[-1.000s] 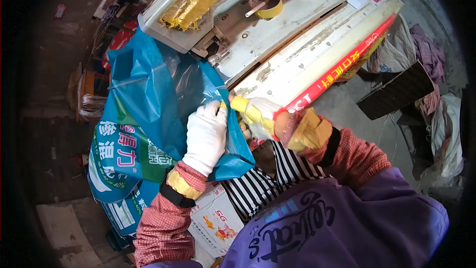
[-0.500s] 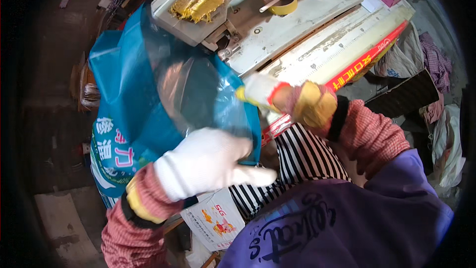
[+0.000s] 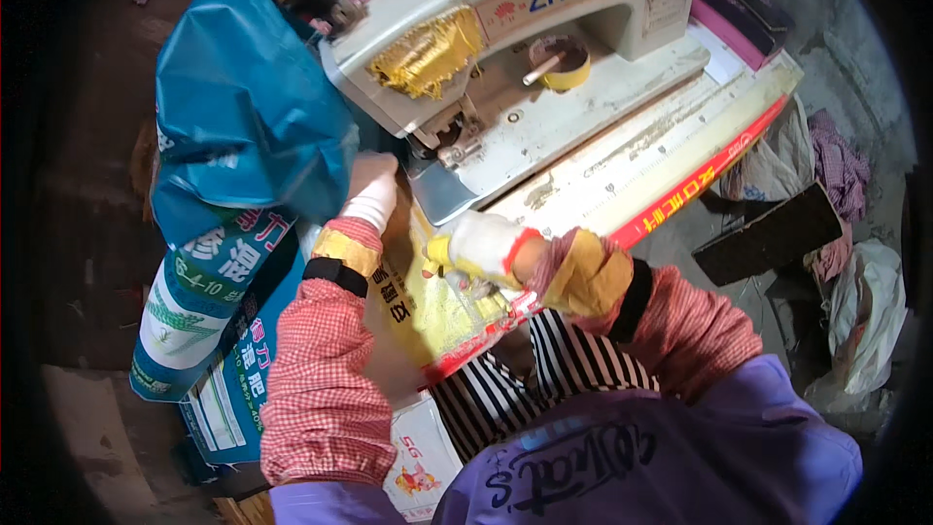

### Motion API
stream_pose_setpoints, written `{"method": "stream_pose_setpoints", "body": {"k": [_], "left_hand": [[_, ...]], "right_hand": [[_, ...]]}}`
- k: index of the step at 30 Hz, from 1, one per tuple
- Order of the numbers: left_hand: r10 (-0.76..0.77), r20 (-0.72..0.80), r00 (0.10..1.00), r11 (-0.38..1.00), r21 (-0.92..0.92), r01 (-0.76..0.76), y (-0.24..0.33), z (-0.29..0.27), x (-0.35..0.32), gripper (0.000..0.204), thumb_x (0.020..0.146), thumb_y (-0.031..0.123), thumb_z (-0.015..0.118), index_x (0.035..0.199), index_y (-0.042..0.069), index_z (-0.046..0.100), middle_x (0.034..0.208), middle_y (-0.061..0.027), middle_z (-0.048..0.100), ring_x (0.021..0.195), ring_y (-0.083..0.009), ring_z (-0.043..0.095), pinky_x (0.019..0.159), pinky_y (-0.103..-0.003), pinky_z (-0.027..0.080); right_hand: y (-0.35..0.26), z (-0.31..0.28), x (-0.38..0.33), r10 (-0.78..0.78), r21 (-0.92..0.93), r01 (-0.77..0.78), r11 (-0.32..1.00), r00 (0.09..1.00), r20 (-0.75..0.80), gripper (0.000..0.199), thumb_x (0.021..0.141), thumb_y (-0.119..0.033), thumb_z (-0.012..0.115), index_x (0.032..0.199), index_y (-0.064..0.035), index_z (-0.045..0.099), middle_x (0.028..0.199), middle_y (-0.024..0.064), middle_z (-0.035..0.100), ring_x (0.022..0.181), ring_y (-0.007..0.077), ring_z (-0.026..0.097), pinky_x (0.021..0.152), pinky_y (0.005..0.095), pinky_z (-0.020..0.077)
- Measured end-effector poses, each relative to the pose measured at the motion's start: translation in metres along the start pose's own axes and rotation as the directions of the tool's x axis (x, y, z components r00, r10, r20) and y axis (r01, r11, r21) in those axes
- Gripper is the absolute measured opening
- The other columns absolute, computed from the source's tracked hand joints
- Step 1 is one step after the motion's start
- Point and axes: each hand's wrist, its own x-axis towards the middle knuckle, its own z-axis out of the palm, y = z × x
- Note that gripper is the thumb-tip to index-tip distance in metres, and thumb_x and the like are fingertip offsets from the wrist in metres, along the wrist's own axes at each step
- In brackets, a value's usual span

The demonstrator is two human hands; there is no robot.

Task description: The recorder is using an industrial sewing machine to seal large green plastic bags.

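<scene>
A large blue plastic woven bag (image 3: pixel 248 117) stands bunched and folded at the left of a white sewing machine (image 3: pixel 544 0). My left hand (image 3: pixel 372 196), in a white glove, is closed at the bag's right edge, below the machine's needle end; its fingertips are partly hidden. Over the front of the machine table (image 3: pixel 622 194) is my right hand (image 3: pixel 486 248), gloved in white and yellow. Its fingers are curled around a small thing that I cannot make out. A grey-blue flap (image 3: pixel 442 192) lies at the needle area, between my two hands.
A yellow cloth pad (image 3: pixel 428 53) is fixed on the machine head. A tape roll (image 3: pixel 562 63) with a white stick lies on its bed. More blue bags (image 3: pixel 228 389) lie lower left; a dark board (image 3: pixel 768 233) and white plastic sacks (image 3: pixel 865 311) are at the right.
The bag's open mouth has swung left, away from the table front, and now folds over. My left hand has moved up and forward to the bag's edge. My right hand has shifted slightly nearer.
</scene>
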Motion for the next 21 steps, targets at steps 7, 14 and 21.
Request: {"method": "stream_pose_setpoints", "body": {"k": [7,14,21], "left_hand": [[0.231,0.389,0.892,0.972,-0.127,-0.197,-0.016,-0.125,-0.119,0.014,0.077,0.014,0.063,0.075,0.001,0.058,0.077,-0.0214,0.061,0.075,-0.0416,0.059,0.067,-0.045,0.047],[0.516,-0.363,0.776,0.723,0.671,-0.166,-0.011,-0.299,-0.194,0.030,0.070,-0.006,0.067,0.099,-0.001,0.065,0.119,-0.0167,0.061,0.101,-0.0331,0.062,0.085,-0.041,0.051],[0.122,-0.180,0.976,0.968,0.241,-0.077,-0.121,-0.214,-0.252,0.110,0.061,0.036,0.084,0.148,0.004,0.025,0.147,-0.0175,0.038,0.106,-0.0307,0.062,0.081,-0.034,0.051]], "right_hand": [[-0.009,0.012,0.000,-0.510,-0.722,0.083,0.687,0.762,-0.398,0.056,0.083,-0.014,0.060,0.136,-0.0090,0.044,0.142,0.0184,0.040,0.114,0.0360,0.054,0.094,0.0407,0.0468],[-0.063,0.024,0.037,-0.678,-0.873,0.181,0.454,0.706,-0.206,0.021,0.077,-0.007,0.057,0.096,-0.0076,0.065,0.084,0.0134,0.062,0.085,0.0341,0.063,0.074,0.0409,0.0518],[-0.115,0.018,-0.069,-0.859,-0.650,0.563,0.510,0.305,-0.410,0.029,0.074,-0.010,0.078,0.099,-0.0011,0.065,0.089,0.0119,0.065,0.081,0.0282,0.063,0.075,0.0367,0.0513]]}}
